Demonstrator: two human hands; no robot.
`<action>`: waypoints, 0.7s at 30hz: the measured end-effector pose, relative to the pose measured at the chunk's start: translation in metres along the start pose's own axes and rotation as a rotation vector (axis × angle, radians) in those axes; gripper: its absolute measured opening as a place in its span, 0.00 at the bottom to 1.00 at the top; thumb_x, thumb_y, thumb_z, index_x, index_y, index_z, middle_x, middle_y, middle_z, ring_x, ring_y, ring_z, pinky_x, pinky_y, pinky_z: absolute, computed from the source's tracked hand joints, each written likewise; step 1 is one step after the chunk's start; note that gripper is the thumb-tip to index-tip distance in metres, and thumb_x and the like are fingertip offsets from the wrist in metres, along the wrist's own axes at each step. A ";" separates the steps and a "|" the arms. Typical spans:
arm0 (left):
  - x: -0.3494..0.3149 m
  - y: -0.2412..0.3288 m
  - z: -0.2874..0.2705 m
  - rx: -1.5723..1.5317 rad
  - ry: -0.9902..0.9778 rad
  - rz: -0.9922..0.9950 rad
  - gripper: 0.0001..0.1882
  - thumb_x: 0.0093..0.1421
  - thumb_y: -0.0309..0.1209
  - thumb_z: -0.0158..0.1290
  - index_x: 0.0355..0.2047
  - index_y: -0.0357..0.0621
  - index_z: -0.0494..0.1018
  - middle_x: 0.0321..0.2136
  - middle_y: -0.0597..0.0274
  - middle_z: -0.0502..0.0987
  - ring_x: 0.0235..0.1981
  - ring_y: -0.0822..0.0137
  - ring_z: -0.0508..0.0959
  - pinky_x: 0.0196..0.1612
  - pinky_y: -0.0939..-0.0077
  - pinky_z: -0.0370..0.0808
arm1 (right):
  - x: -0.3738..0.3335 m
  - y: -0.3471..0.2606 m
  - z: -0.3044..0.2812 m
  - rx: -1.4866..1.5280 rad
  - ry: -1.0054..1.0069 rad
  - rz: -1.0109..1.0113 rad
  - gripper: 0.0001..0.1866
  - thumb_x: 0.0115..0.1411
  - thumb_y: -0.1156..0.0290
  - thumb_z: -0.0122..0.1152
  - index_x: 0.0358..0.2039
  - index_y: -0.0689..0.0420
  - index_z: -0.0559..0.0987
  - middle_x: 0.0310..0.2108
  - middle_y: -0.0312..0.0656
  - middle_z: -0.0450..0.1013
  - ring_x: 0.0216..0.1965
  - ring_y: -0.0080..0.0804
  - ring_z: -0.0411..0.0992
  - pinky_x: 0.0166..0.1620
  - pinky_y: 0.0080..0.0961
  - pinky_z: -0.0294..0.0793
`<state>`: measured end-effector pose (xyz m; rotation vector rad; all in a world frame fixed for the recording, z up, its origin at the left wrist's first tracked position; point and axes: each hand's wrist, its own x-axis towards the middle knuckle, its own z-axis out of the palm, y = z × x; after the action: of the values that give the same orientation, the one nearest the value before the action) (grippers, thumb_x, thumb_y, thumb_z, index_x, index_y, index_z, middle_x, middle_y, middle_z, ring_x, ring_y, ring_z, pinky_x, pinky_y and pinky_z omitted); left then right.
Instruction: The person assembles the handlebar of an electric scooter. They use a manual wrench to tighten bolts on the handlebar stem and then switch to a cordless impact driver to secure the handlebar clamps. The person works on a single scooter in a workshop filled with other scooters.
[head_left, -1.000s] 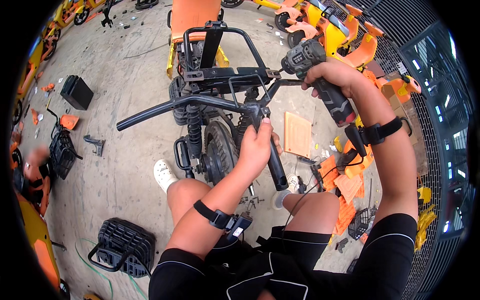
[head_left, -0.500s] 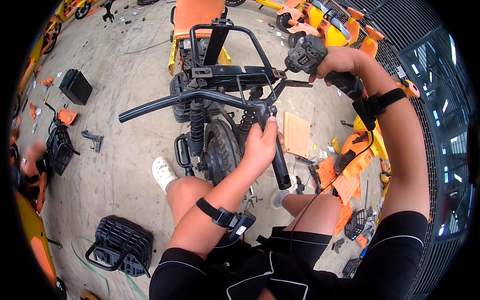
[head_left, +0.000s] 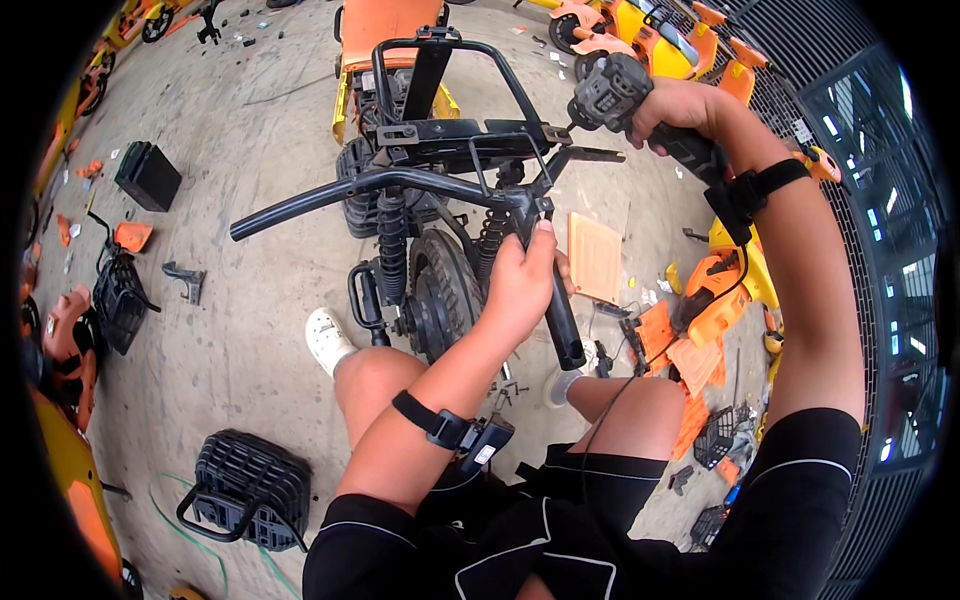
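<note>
My left hand (head_left: pixel 520 285) clamps the black handlebar (head_left: pixel 400 185) of the stripped bike (head_left: pixel 420 230), my right hand (head_left: pixel 680 110) grips a drill (head_left: pixel 615 95) at its frame, baskets (head_left: pixel 245 485) and orange panels (head_left: pixel 690 330) littering the floor.

Place: repair or dismantling workshop for small electric bikes.
Floor: bare grey concrete (head_left: pixel 240 200), littered with loose parts.
12 o'clock: stripped black bike frame (head_left: pixel 440 140), shocks and rear wheel exposed.
1–2 o'clock: orange and yellow bikes (head_left: pixel 640 40) parked in a row.
3–4 o'clock: heap of orange plastic panels (head_left: pixel 690 340).
7 and 9 o'clock: black baskets (head_left: pixel 245 485).
10 o'clock: black battery box (head_left: pixel 148 175).
</note>
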<state>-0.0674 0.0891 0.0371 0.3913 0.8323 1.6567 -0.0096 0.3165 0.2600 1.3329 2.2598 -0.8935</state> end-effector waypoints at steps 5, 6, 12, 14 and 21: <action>0.005 0.007 0.002 -0.020 -0.009 0.027 0.18 0.73 0.45 0.44 0.37 0.41 0.64 0.21 0.61 0.71 0.17 0.67 0.73 0.22 0.71 0.73 | 0.009 -0.019 -0.015 -0.581 0.028 -0.156 0.17 0.41 0.78 0.65 0.35 0.63 0.80 0.31 0.44 0.80 0.26 0.31 0.77 0.29 0.26 0.76; 0.005 0.008 0.001 -0.011 -0.008 0.012 0.18 0.72 0.45 0.44 0.37 0.41 0.64 0.20 0.61 0.71 0.17 0.67 0.73 0.22 0.71 0.73 | 0.012 -0.023 -0.020 -0.738 0.042 -0.221 0.17 0.40 0.78 0.65 0.35 0.63 0.80 0.31 0.44 0.80 0.27 0.31 0.77 0.30 0.26 0.76; 0.001 0.008 0.000 -0.008 0.007 -0.035 0.18 0.72 0.45 0.45 0.36 0.42 0.64 0.20 0.62 0.71 0.17 0.67 0.73 0.23 0.70 0.72 | 0.014 -0.020 -0.028 -0.569 -0.110 -0.186 0.22 0.43 0.78 0.67 0.44 0.60 0.83 0.39 0.40 0.81 0.41 0.35 0.77 0.48 0.33 0.75; 0.002 0.007 0.000 -0.021 0.011 -0.037 0.18 0.72 0.45 0.45 0.36 0.42 0.64 0.20 0.62 0.71 0.17 0.67 0.73 0.23 0.70 0.72 | 0.009 -0.019 -0.031 -0.667 0.004 -0.127 0.21 0.44 0.76 0.69 0.42 0.60 0.82 0.38 0.41 0.81 0.41 0.35 0.77 0.49 0.32 0.74; -0.003 0.011 0.002 -0.037 0.031 -0.058 0.19 0.73 0.46 0.45 0.37 0.41 0.64 0.21 0.61 0.71 0.17 0.68 0.73 0.23 0.71 0.74 | -0.039 -0.013 -0.043 -0.666 0.354 -0.137 0.25 0.45 0.73 0.74 0.46 0.58 0.79 0.37 0.38 0.79 0.41 0.28 0.76 0.48 0.27 0.75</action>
<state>-0.0729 0.0863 0.0463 0.3135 0.8270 1.6258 -0.0020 0.3168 0.3191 1.0821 2.5916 0.1023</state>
